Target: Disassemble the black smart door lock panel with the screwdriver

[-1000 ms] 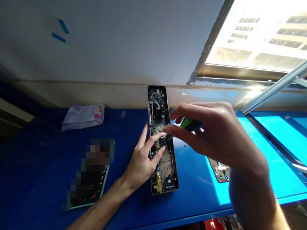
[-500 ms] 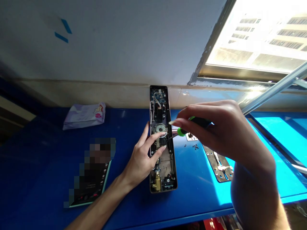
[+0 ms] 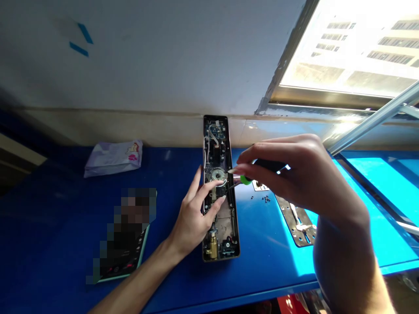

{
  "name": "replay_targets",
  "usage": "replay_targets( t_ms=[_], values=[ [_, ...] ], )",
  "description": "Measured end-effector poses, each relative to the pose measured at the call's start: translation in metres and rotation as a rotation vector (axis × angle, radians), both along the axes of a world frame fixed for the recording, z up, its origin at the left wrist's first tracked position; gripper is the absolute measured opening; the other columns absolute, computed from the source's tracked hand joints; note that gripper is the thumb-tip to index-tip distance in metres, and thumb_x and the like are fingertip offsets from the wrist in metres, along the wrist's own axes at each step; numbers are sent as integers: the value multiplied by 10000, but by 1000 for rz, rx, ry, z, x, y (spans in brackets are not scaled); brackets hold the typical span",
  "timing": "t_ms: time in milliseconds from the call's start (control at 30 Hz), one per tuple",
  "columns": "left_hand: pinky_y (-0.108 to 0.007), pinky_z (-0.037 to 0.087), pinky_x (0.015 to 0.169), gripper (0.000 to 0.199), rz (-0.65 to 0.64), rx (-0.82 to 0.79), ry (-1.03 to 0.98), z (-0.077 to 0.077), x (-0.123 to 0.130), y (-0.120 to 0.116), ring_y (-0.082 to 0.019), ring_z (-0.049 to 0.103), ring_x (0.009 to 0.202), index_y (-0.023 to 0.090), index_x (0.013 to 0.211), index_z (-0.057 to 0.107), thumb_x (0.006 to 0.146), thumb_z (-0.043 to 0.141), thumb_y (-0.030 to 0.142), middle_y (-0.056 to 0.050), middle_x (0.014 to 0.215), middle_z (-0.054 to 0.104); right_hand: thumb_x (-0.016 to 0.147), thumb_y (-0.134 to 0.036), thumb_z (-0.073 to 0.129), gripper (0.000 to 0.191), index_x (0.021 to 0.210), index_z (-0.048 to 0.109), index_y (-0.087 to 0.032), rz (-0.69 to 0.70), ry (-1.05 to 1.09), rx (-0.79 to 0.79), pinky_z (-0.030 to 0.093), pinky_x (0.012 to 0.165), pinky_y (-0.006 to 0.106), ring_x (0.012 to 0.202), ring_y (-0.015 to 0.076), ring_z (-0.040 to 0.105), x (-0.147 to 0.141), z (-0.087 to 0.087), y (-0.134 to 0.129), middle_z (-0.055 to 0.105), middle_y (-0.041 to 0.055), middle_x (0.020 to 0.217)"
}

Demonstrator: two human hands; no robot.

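Note:
A long dark housing lies open on the blue table, with a circuit board, a round metal part and a brass cylinder inside. My left hand rests over its left edge, fingers apart, thumb and index fingertip at a small black part in the middle. My right hand is closed round a green and black screwdriver, whose shaft slants down-left to that same part. Whether the tip touches anything is too small to tell.
Small screws and metal plates lie right of the housing. On the left are a phone and a lilac packet. A metal frame bar slants at the right, near the window.
The whole view has shifted slightly. The screwdriver has tilted or turned a little in my right hand, and less of its green part shows. My left hand stays at the black part.

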State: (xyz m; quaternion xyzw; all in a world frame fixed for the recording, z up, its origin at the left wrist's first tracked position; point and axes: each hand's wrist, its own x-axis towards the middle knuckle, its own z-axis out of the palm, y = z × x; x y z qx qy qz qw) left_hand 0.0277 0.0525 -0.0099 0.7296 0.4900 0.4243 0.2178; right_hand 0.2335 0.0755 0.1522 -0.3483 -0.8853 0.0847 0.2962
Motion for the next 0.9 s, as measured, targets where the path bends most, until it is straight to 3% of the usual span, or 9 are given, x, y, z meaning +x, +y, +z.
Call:
replay_targets(
  t_ms=[67, 200, 333, 467, 600, 700, 767, 833, 900],
  values=[
    [-448, 372, 1284, 326, 8, -11, -2, 1, 0, -1, -269, 386, 1578, 279, 1328, 683, 1014, 642, 357, -82, 1722, 372, 1019, -208, 626, 168, 1042, 781, -149, 24, 5, -12, 478, 627, 234, 682, 72, 628, 2, 1, 0, 759, -4, 836],
    [-447, 373, 1282, 328, 29, -14, -11, -1, 1, -2, -276, 381, 1580, 270, 1321, 690, 1010, 650, 369, -96, 1732, 352, 905, -75, 611, 425, 1318, 693, -134, 105, 17, -46, 520, 677, 240, 817, 102, 672, 4, 2, -2, 765, 36, 1062],
    [-467, 391, 1272, 314, 49, 5, -11, -3, 2, -2, -288, 392, 1573, 267, 1305, 695, 1008, 653, 359, -104, 1732, 351, 958, -200, 662, 172, 1054, 779, -120, 50, -31, 23, 453, 599, 280, 692, 110, 592, 2, 3, -3, 720, 39, 869],
    [-467, 390, 1272, 299, 49, 8, -13, -2, 3, -2, -276, 388, 1577, 263, 1294, 702, 1011, 648, 344, -108, 1731, 351, 1029, -323, 657, 328, 786, 771, -133, 11, -47, 51, 388, 543, 283, 561, 81, 499, 4, 3, -1, 636, -10, 630],
    [-479, 376, 1280, 301, 43, -8, -16, 0, 3, -3, -273, 382, 1580, 272, 1299, 701, 1011, 647, 342, -95, 1738, 338, 1017, -193, 621, 187, 1102, 776, -132, 62, -41, 4, 479, 633, 258, 718, 101, 643, 7, 4, -2, 766, 34, 897],
    [-476, 374, 1281, 310, 49, -11, -17, 0, 2, -2, -279, 369, 1586, 276, 1306, 700, 1011, 646, 355, -92, 1741, 332, 924, -103, 609, 411, 1329, 677, -121, 98, -32, -16, 520, 680, 276, 827, 132, 675, 6, 4, -3, 762, 73, 1093],
    [-475, 387, 1273, 320, 53, -9, -13, -2, 2, -2, -289, 374, 1584, 276, 1315, 695, 1012, 642, 365, -95, 1739, 336, 915, -150, 645, 332, 1239, 710, -112, 78, -30, 9, 501, 655, 293, 786, 141, 650, 4, 4, -3, 750, 72, 1014],
    [-474, 400, 1266, 327, 59, -5, -6, -3, 1, -2, -296, 383, 1579, 276, 1323, 691, 1014, 637, 367, -98, 1737, 341, 963, -250, 674, 156, 1008, 760, -127, 31, -33, 47, 428, 575, 297, 654, 118, 569, 2, 3, -3, 702, 30, 802],
    [-477, 400, 1267, 319, 64, -4, -3, -3, 1, -3, -298, 374, 1584, 277, 1314, 696, 1012, 638, 362, -95, 1735, 344, 1011, -312, 661, 270, 817, 751, -147, 8, -34, 54, 364, 529, 296, 561, 92, 480, 1, 3, -2, 630, -9, 646]
  ],
)
